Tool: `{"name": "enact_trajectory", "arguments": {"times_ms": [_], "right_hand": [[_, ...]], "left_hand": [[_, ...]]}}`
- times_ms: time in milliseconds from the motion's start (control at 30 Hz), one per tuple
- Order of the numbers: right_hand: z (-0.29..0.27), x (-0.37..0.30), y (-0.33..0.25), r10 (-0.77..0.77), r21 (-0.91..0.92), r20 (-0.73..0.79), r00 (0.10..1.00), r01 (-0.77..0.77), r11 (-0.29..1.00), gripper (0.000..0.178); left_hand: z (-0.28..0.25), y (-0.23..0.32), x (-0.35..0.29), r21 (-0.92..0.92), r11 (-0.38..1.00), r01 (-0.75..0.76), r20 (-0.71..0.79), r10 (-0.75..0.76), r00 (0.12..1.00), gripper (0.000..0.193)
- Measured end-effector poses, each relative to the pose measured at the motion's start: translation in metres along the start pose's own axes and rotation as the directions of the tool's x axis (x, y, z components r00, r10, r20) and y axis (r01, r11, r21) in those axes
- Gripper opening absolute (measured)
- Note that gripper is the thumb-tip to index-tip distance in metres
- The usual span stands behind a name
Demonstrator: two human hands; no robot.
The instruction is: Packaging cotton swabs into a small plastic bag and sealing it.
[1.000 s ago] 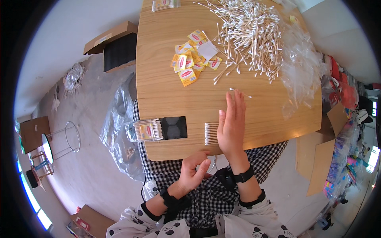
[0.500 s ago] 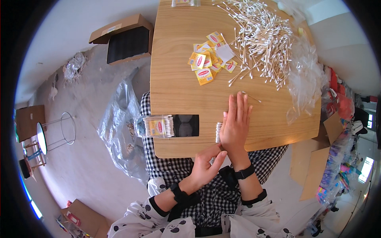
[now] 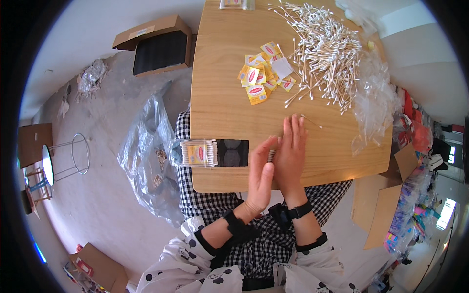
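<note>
My right hand (image 3: 291,158) rests on edge near the table's front, its fingers straight and together. Facing it, my left hand (image 3: 261,172) has its fingers stretched forward and its thumb raised. A small bundle of cotton swabs (image 3: 271,155) is held between the two palms; only a row of white tips shows, and the hands hide the rest. To the left, a clear bag of cotton swabs with a yellow card (image 3: 199,153) lies at the table's left edge, beside a black plate (image 3: 233,153). One loose cotton swab (image 3: 311,121) lies beyond my right fingertips.
A large heap of cotton swabs (image 3: 326,53) covers the far right of the wooden table (image 3: 220,107). Left of it lie scattered yellow cards (image 3: 259,78). Crumpled clear plastic (image 3: 371,107) lines the right edge. An open cardboard box (image 3: 163,46) and a plastic bag (image 3: 149,151) are to the left.
My left hand has moved forward from near my right wrist and opened out against the swab bundle. My right hand has stayed nearly in place. The view has shifted slightly.
</note>
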State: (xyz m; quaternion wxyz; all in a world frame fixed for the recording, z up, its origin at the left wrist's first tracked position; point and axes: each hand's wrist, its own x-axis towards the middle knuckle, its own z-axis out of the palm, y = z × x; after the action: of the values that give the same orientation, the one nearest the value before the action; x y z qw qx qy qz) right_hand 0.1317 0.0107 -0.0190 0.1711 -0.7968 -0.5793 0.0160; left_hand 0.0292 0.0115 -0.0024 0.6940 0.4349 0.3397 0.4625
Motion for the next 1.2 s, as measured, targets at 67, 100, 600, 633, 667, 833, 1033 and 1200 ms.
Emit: {"name": "enact_trajectory", "arguments": {"times_ms": [67,100,600,633,667,833,1033,1200], "right_hand": [[-0.001,0.001,-0.004,-0.001,0.017,-0.004,1.000,0.001,1.000,0.052],[-0.002,0.002,-0.006,-0.002,0.036,-0.007,1.000,0.002,0.999,0.052],[0.008,0.012,-0.031,-0.007,0.037,0.038,0.999,0.005,0.999,0.050],[0.011,0.015,-0.042,-0.013,0.046,0.037,0.999,0.011,0.999,0.050],[0.015,0.018,-0.052,-0.031,0.079,0.032,0.999,0.029,0.996,0.049],[0.029,0.028,-0.082,-0.081,0.094,0.008,0.997,0.080,0.992,0.048],[0.034,0.032,-0.091,-0.083,0.083,0.023,0.996,0.081,0.993,0.047],[0.037,0.035,-0.098,-0.112,0.096,0.033,0.993,0.109,0.989,0.053]], "left_hand": [[0.010,-0.003,-0.001,-0.010,1.000,0.016,0.024,-0.016,1.000,0.064],[0.010,-0.003,0.000,-0.009,1.000,0.006,0.019,-0.006,1.000,0.066],[-0.131,0.080,0.049,0.858,0.513,0.020,-0.213,0.321,0.923,0.028],[-0.137,0.080,0.052,0.915,0.384,0.122,-0.220,0.223,0.950,0.024],[-0.141,0.077,0.055,0.916,0.381,0.126,-0.225,0.226,0.948,0.024],[-0.137,0.056,0.061,0.914,0.252,0.318,-0.359,0.135,0.924,0.040],[-0.147,0.041,0.064,0.811,0.485,0.327,-0.408,0.068,0.910,0.044],[-0.150,0.042,0.063,0.720,0.605,0.340,-0.409,-0.027,0.912,0.042]]}}
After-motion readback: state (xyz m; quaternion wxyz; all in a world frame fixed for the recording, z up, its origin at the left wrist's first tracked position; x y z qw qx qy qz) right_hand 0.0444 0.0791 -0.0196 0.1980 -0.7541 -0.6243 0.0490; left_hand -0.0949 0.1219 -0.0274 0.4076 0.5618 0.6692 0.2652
